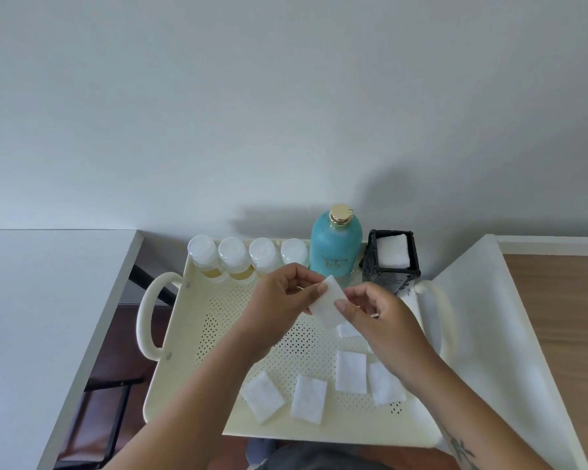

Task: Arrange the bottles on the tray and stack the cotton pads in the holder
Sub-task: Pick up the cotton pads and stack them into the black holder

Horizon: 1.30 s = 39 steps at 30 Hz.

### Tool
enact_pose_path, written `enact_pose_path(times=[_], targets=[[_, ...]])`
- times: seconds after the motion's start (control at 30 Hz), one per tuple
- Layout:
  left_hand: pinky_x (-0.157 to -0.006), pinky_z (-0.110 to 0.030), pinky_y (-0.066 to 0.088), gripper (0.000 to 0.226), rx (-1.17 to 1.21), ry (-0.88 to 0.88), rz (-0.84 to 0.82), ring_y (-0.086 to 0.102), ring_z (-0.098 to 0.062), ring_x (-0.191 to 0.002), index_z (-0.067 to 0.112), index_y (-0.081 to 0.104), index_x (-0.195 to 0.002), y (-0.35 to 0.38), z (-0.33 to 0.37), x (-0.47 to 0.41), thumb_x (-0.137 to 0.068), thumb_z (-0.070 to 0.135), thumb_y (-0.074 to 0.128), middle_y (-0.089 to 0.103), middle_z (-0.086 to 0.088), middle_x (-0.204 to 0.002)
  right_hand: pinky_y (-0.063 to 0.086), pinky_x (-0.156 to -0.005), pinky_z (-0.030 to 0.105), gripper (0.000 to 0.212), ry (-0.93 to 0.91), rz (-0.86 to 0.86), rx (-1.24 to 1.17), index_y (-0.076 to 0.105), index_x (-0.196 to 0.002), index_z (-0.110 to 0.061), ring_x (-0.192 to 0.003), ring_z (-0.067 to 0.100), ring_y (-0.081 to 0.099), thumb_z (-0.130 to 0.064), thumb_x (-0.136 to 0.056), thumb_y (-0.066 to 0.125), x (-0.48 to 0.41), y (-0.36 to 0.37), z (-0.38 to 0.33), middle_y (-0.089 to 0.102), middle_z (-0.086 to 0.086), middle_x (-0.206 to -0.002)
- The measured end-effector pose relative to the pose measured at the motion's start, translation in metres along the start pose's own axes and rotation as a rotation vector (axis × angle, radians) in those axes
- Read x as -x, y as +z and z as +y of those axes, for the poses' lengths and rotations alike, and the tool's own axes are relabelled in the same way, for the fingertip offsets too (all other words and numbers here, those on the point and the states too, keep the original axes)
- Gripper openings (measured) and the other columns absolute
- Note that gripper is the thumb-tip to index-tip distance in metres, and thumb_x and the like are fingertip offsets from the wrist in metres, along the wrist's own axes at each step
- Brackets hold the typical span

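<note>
Both hands, left [282, 293] and right [370, 310], pinch one pad [328, 305] above the tray [197, 290]. Loose pads [350, 371] lie on its floor. At the back stand four small bottles [233, 257], a teal bottle [335, 252] and the holder [392, 257], pads inside.

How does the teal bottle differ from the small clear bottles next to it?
The teal bottle is taller and wider than the clear bottles. It is opaque with a gold cap; they are see-through with white caps, and at least two hold yellowish liquid. All stand upright along the tray's far edge.
</note>
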<state>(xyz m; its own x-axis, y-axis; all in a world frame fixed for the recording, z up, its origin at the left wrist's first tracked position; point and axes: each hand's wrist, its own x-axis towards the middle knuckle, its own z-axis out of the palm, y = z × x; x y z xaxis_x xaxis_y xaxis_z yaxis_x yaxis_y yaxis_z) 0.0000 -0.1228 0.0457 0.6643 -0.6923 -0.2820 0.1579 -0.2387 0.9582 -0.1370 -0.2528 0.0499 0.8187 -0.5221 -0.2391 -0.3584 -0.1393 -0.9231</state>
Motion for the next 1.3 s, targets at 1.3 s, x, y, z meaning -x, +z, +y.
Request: enact_pose_path(times=[1.3], targets=[[-0.083, -0.031, 0.051, 0.015, -1.033, -0.365, 0.006, 0.058, -0.016, -0.094, 0.02, 0.063, -0.098, -0.114, -0.11, 0.066, -0.086, 0.013, 0.056, 0.06, 0.004, -0.101, 0.043, -0.063, 0.017, 0.005, 0.114, 0.007, 0.005, 0.066, -0.085, -0.031, -0.07, -0.001, 0.061, -0.034, -0.089, 0.065, 0.014, 0.067, 0.018, 0.066, -0.015, -0.073]])
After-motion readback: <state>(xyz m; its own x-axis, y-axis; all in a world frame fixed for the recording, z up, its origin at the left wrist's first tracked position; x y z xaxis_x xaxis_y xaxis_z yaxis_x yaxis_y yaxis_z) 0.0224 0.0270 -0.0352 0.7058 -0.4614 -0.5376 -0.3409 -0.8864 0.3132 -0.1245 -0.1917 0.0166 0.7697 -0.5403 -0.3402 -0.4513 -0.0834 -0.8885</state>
